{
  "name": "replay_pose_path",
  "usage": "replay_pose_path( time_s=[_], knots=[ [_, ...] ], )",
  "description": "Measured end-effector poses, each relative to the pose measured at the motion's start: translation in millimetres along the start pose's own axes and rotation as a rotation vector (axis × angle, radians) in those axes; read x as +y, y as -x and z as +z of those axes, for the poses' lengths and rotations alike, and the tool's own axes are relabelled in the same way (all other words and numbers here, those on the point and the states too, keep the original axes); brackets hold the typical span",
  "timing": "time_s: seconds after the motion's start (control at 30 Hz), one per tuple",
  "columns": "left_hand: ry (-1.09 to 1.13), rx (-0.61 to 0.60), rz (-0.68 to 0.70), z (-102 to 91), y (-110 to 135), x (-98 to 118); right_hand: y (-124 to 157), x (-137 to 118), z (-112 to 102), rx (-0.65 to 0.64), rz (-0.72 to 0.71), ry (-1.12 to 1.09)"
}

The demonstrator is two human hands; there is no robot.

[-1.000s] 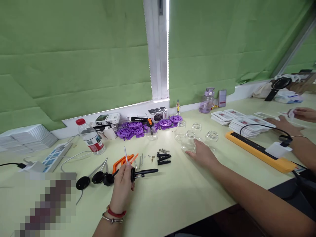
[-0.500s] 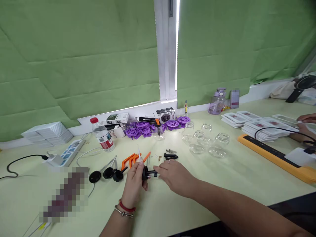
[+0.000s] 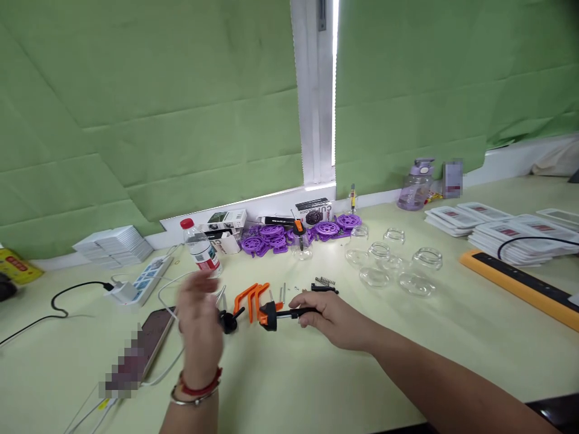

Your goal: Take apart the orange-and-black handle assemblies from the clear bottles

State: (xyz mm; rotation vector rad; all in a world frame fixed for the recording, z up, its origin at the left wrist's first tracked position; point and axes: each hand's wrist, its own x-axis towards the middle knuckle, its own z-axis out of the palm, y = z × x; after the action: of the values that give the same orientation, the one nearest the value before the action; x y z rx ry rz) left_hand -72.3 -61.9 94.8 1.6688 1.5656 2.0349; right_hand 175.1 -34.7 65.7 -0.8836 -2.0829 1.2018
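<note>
Left hand point(image 3: 199, 322) moved off mechanism point(image 3: 270, 316); green sheeting point(image 3: 194, 138) behind table point(image 3: 289, 383), 4 clustered jars point(image 3: 375, 265).

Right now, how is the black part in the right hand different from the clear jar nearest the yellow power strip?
The black part is mostly dark; the clear jar is see-through. The black part has a thin stem; the clear jar is rounded. The black part is sideways in the right hand; the clear jar stands upright on the table.
</note>
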Motion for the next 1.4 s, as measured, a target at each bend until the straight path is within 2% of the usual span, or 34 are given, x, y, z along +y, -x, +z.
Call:
replay_pose_path(
  time_s=[0.07, 0.1, 0.13, 0.2, 0.33, 0.5, 0.63, 0.8, 1.1, 1.23, 1.4],
  knots=[
    [0.046, -0.536, -0.056, 21.4, 10, 12, 0, 4, -4, 0.002, -0.013, -0.094],
    [0.083, -0.697, -0.076, 30.9, 14, 16, 0, 6, -7, 0.001, -0.022, -0.151],
    [0.116, -0.829, -0.114, 38.7, 16, 19, 2, 7, -9, 0.0, -0.028, -0.214],
    [0.185, -0.935, -0.231, 49.2, 20, 22, 5, 10, -14, 0.003, -0.021, -0.331],
    [0.299, -0.936, -0.497, 59.2, 26, 16, 13, 18, -17, -0.004, 0.013, -0.389],
    [0.43, -0.874, -0.702, 72.8, 50, 3, 15, 28, -10, 0.003, 0.102, -0.284],
    [0.432, -0.763, -0.749, 82.8, 68, -6, 12, 34, -1, 0.061, 0.089, -0.169],
    [0.361, -0.741, -0.742, 87.9, 76, -10, 10, 39, 5, 0.092, 0.065, -0.136],
    [0.291, -0.796, -0.749, 86.9, 83, -1, 8, 45, 9, -0.022, 0.141, -0.384],
    [0.348, -0.757, -0.824, 89.6, 84, -3, 6, 47, 9, 0.033, 0.167, -0.411],
    [0.453, -0.722, -0.952, 95.2, 84, -4, 5, 47, 13, 0.099, 0.128, -0.35]
  ],
)
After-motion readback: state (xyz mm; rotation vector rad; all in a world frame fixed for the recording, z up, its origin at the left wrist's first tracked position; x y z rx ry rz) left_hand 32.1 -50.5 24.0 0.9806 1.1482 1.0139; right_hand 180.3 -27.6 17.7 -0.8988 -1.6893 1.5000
